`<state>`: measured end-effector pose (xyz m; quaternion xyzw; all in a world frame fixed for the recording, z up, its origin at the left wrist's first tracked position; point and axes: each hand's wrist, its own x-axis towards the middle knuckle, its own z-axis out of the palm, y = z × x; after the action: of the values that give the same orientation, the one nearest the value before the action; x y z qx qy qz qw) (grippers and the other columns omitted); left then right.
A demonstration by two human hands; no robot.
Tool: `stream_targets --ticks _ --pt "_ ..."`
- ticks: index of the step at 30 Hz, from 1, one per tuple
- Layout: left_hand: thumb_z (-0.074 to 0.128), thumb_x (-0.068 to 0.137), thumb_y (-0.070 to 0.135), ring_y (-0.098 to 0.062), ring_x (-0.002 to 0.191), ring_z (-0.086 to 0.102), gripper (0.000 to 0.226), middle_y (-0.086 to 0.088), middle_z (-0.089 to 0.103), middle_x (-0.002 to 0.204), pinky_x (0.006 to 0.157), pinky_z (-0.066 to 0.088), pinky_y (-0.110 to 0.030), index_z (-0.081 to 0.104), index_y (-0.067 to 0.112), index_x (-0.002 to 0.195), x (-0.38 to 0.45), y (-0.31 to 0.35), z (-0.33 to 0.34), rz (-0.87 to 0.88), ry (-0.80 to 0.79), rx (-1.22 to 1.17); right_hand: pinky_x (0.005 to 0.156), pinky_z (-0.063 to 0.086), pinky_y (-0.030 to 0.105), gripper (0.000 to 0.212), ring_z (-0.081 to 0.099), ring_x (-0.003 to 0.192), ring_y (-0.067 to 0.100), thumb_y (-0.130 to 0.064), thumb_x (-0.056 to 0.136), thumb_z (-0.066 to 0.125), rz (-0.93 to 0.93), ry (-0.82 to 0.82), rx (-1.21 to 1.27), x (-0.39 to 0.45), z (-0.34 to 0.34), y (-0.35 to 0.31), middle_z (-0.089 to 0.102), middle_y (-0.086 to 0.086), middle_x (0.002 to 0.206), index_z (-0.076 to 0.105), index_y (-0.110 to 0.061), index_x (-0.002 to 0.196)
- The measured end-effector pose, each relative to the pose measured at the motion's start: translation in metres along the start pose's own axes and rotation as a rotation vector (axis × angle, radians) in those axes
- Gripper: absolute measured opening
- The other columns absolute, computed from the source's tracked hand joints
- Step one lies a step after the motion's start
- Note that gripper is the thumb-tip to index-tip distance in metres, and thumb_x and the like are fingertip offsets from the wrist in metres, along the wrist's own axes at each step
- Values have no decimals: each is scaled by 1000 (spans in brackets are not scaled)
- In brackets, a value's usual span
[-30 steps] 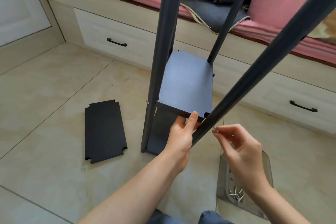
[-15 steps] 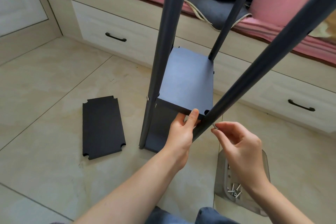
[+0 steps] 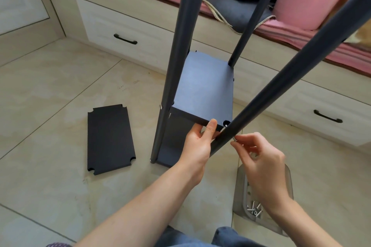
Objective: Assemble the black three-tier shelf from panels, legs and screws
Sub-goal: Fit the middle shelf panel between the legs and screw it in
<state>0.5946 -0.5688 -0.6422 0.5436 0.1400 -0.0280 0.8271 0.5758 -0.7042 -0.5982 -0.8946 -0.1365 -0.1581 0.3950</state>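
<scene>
Pinching a screw (image 3: 233, 140) at the near-right leg (image 3: 281, 84), right hand (image 3: 261, 163); left hand (image 3: 197, 143) grips the panel (image 3: 202, 90), its long axis running near to far.

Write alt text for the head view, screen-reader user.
A person's right hand pinches a screw into a black shelf leg while the left hand grips the front edge of the middle panel. A spare black panel lies flat on the tiled floor to the left, and a clear tray of screws sits at lower right.
</scene>
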Motion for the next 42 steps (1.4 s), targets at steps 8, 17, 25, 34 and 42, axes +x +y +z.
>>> stream_targets --ticks 8,17,25,34,42 --pt "52 99 49 -15 107 68 30 2 76 102 100 48 -35 63 27 116 0 1 -1 -11 3 15 71 55 23 23 69 76 13 -20 75 83 142 -58 225 13 -5 10 72 -8 82 68 -23 93" --pt "55 96 51 -7 101 70 29 3 76 103 89 48 -30 66 29 111 -3 3 -3 -35 -1 -5 72 56 31 35 62 77 15 -24 73 80 131 -332 329 35 -12 25 59 -6 81 68 -41 101" --pt "57 84 58 -21 112 67 47 -8 74 110 107 45 -47 66 23 114 -5 5 -8 -39 -16 -53 70 52 40 39 52 70 9 -6 75 82 94 -455 308 49 -11 23 54 -9 78 66 -27 104" --pt "52 98 50 -8 106 69 33 1 75 107 81 44 -26 62 25 117 -6 9 -13 -61 -1 -17 70 53 33 45 51 79 17 -17 80 79 -39 -561 178 61 -11 21 53 4 92 59 -50 104" --pt "46 103 45 4 97 69 28 4 76 108 73 37 -18 61 25 116 -10 15 -9 -86 8 20 67 53 30 42 53 74 13 -14 83 78 -81 -470 151 57 -5 22 54 -11 85 58 -46 102"
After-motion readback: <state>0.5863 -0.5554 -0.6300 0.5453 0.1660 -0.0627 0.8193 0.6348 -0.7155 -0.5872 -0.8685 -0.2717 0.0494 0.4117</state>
